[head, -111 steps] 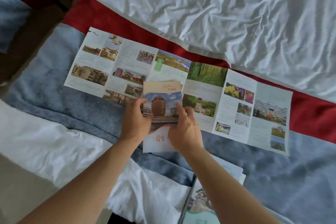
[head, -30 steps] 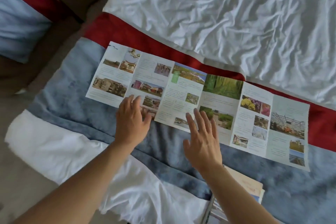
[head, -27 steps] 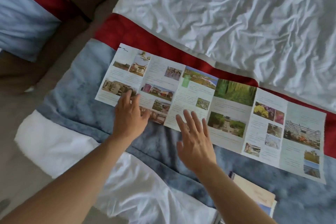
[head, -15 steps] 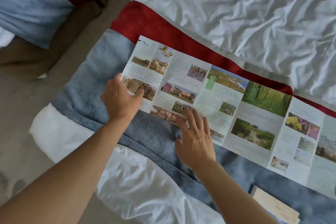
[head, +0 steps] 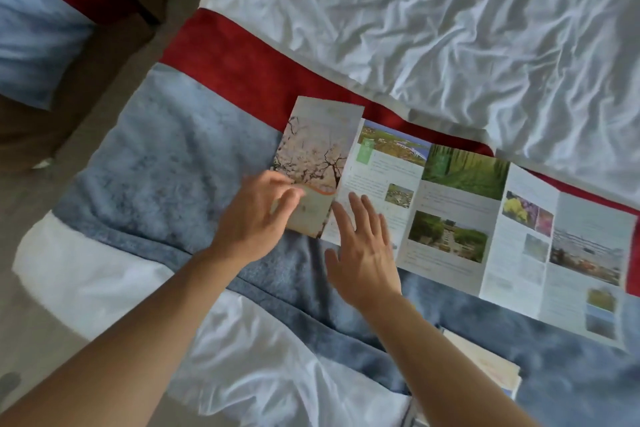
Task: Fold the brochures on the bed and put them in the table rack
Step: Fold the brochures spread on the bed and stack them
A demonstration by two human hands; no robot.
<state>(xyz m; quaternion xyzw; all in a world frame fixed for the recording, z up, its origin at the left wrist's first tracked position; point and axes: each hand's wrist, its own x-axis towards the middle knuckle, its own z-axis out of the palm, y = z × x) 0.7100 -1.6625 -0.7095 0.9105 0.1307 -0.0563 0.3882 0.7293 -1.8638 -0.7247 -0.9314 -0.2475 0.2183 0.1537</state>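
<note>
Paper, glossy: the long brochure (head: 460,215) lies across the blue-grey blanket (head: 166,163) on the bed, its far edge along the red band (head: 242,66). It runs from mid-frame out to the right edge. Left end panels are folded over onto the rest; the flap (head: 317,156) shows a bare blossoming tree on a pale cover, with an orange curve near its near end. The flap looks slightly raised, not pressed flat, though blur makes that hard to judge.

My left hand (head: 256,222) is at the flap's near left corner, fingers loosely bent, tips touching the paper. Motion blur there; can't tell whether it's a pinch or just contact.

My right hand (head: 363,250) is spread flat, fingers straight and slightly splayed, fingertips resting on the panel just right of the fold line. Palm sits on the blanket near the brochure's near edge. Holds nothing.

Unfolded part to the right: panels with green landscape photos, a yellow flower photo, text blocks too small to read.

White crumpled sheet (head: 433,21) lies far of the red band. More white bedding (head: 114,291) hangs at the near left edge of the bed.

Near right, just past my right forearm, a stack of other brochures (head: 491,371) sits on the blanket, partly hidden.

Table rack not in frame.
</note>
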